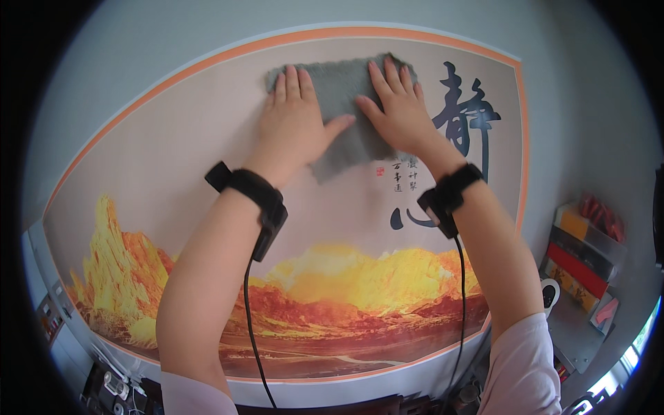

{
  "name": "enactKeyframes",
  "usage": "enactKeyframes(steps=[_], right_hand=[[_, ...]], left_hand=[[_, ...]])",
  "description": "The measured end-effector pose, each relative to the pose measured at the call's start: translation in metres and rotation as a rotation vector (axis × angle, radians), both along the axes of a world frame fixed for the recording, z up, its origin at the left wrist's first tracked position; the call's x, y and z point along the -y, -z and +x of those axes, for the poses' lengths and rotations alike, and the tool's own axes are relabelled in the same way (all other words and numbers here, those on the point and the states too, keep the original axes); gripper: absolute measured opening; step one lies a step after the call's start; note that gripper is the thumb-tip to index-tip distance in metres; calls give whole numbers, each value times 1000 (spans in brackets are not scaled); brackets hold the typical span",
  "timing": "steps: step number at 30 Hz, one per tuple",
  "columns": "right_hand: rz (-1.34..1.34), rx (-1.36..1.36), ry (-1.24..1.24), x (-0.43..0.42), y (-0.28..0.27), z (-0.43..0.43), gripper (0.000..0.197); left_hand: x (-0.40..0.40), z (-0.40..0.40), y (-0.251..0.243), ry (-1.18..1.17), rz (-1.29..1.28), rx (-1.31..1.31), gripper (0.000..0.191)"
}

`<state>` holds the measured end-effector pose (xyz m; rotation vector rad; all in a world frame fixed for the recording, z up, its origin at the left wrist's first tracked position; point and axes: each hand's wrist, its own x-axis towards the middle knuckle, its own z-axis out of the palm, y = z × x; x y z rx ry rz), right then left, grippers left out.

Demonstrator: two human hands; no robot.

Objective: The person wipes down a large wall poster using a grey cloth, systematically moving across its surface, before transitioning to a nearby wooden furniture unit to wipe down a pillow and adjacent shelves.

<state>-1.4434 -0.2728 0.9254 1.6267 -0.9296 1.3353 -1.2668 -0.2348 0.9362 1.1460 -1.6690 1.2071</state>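
Note:
A grey-green cloth [345, 98] lies spread flat against a large wall picture [207, 135] with an orange border. My left hand [295, 122] presses on the cloth's left part, palm down, fingers pointing up and thumb out to the right. On its upper right part rests my right hand [399, 111], its fingers spread. Neither hand grips the cloth. The picture shows golden mountains [363, 280] along its lower part and large dark brush-written characters [461, 111] at the right. Black straps with small devices and cables sit on both wrists. The cloth hides part of the small writing.
At the right, stacked boxes [581, 259] stand on a grey surface [576, 332], with a white round-headed device [550, 295] beside them. White devices [115, 385] and cables lie at the lower left. Dark furniture [332, 405] runs below the picture. Two black cables hang from my wrists.

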Motion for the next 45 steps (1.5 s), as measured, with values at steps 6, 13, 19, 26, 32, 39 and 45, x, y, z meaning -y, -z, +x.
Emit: enactKeyframes(steps=[6,13,19,26,32,39,45], right_hand=[[-113,-14,71,12,-31,-15,64],[-171,63,106,24,-42,-53,65],[-179,136,175,31,-25,-114,67],[-134,149,131,23,84,-117,62],[159,151,140,-10,274,-110,64],[551,180,77,-43,419,-89,65],[367,190,117,-32,343,-75,72]], left_hand=[[8,-7,-27,-31,-95,75,107],[20,-41,-43,-13,-136,120,109],[36,-106,-35,102,-200,154,106],[33,-113,58,209,-172,229,96],[10,-102,234,209,247,237,88],[-14,-84,360,214,515,222,82],[-19,-80,286,269,395,174,82]])
